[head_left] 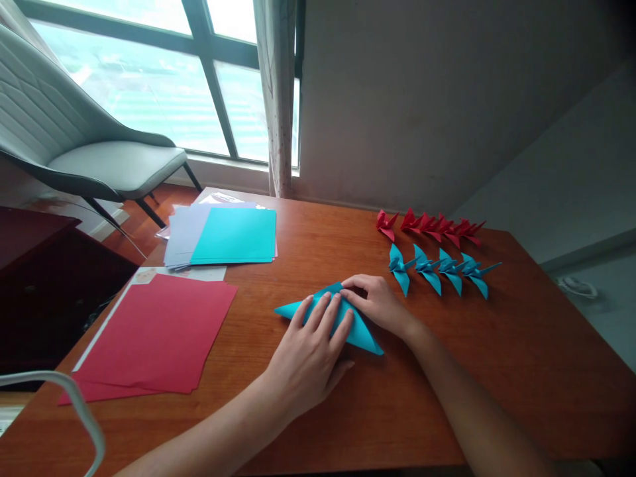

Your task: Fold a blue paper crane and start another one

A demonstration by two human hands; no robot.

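A blue sheet of paper (365, 332), folded into a triangle-like shape, lies on the wooden table in front of me. My left hand (313, 344) rests flat on it with the fingers spread, covering its middle. At the far top corner of the paper, my right hand (375, 301) has its thumb and index finger closed on the edge. To the right of my hands stand a row of blue paper cranes (427, 268) and, behind it, a row of red paper cranes (432, 225).
Red paper sheets (159, 334) lie stacked at the left. Blue sheets (236, 235) sit on pale lilac sheets (183, 232) behind them. A white curved tube (74, 391) rises at the lower left. A grey chair (119, 165) stands beyond the table (318, 238), near the window.
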